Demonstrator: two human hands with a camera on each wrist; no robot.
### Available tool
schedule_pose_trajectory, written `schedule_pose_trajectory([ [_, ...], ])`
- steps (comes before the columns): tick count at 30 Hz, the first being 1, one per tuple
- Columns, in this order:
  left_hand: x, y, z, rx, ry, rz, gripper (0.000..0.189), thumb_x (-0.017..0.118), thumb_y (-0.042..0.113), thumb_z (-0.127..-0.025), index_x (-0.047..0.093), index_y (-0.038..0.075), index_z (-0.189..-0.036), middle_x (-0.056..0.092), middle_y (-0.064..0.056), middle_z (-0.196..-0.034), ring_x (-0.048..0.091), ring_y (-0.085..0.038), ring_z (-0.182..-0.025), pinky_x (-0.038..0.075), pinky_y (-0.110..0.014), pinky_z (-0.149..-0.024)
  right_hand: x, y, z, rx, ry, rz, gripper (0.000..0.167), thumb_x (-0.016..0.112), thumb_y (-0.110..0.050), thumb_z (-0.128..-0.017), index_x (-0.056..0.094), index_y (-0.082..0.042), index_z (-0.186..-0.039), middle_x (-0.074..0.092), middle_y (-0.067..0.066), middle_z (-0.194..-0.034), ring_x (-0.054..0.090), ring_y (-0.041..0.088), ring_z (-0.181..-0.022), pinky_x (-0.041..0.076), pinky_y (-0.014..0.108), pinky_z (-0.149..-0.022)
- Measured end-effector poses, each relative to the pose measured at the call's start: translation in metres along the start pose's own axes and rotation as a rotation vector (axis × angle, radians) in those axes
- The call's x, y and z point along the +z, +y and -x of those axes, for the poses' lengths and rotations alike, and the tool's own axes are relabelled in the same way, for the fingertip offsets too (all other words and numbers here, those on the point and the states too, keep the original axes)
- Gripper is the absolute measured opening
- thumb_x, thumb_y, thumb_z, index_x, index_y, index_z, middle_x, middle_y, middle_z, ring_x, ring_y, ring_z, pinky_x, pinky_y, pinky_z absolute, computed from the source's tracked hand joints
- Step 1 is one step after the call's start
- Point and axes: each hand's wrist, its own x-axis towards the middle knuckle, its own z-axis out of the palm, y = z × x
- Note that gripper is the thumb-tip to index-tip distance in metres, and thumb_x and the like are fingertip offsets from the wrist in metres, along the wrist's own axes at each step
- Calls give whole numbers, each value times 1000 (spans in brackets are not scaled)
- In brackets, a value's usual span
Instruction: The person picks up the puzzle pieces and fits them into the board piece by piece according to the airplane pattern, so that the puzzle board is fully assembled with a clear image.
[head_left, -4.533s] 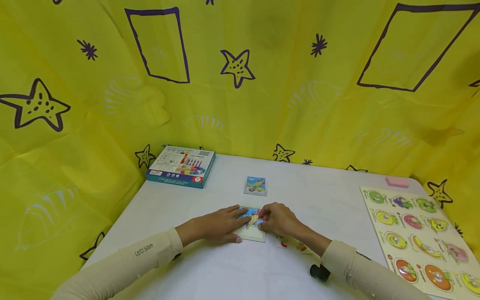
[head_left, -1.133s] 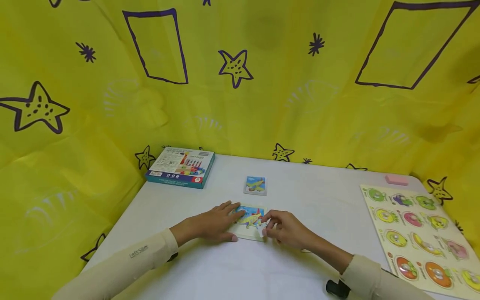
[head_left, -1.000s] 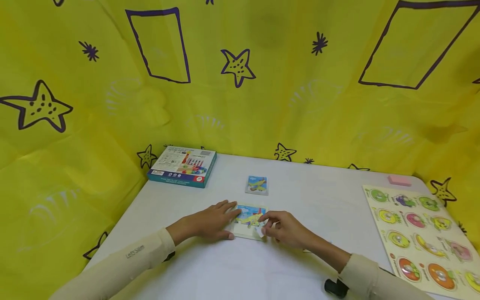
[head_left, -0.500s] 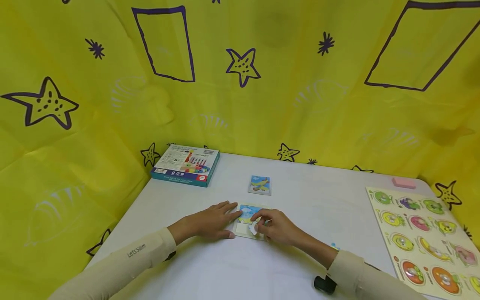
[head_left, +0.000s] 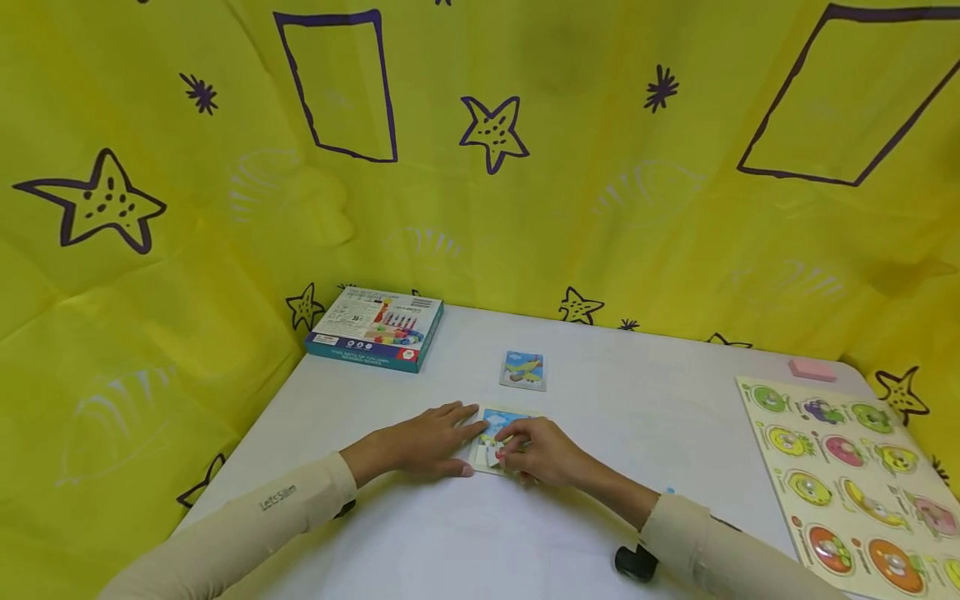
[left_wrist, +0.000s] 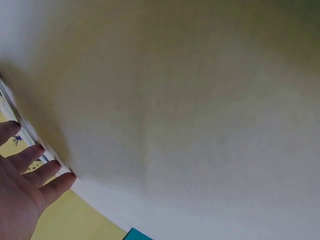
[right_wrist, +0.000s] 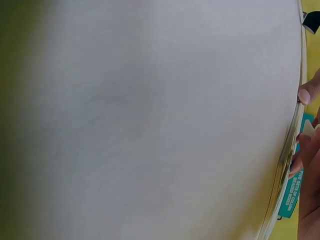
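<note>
My left hand (head_left: 427, 442) lies with fingers spread over the left edge of a small jigsaw puzzle board (head_left: 478, 461); the left wrist view has these fingers straight. Blue sky and yellow parts of a picture fill the board's upper area. Between thumb and fingers, my right hand (head_left: 546, 452) pinches a jigsaw piece (head_left: 493, 454), pale with some red, over the board's lower part. Whether the piece touches the board, I cannot tell. The right hand hides the board's right side. Behind the board lies a small airplane picture card (head_left: 523, 371).
A teal-edged bead game box (head_left: 375, 329) lies at the back left. On the right is a fruit puzzle board (head_left: 847, 475), with a pink block (head_left: 812, 370) behind it. A small blue thing (head_left: 670, 491) shows beside the right sleeve. Yellow cloth hangs behind the table.
Since about a second ago, my right hand has moved left along the board's lower part, carrying the pinched jigsaw piece. My left hand has stayed on the board's left edge.
</note>
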Motion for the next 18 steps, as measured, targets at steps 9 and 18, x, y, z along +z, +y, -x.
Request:
schedule_pose_trajectory([
  [9, 0, -2, -2, -2, -5, 10, 75, 53, 60, -97, 33, 20, -158, 30, -11, -164, 31, -37, -150, 34, -52, -118, 7, -6, -11, 25, -11, 61, 26, 73, -2, -84, 68, 4, -109, 71, 1, -77, 55, 7, -50, 45, 20, -49],
  [18, 0, -2, -2, 1, 0, 13, 76, 53, 60, -97, 34, 19, -158, 30, -12, -164, 31, -37, -150, 34, -52, -118, 10, -6, -13, 58, 30, 161, 24, 78, -4, -79, 69, 0, -102, 66, -4, -71, 56, 6, -54, 46, 22, -51],
])
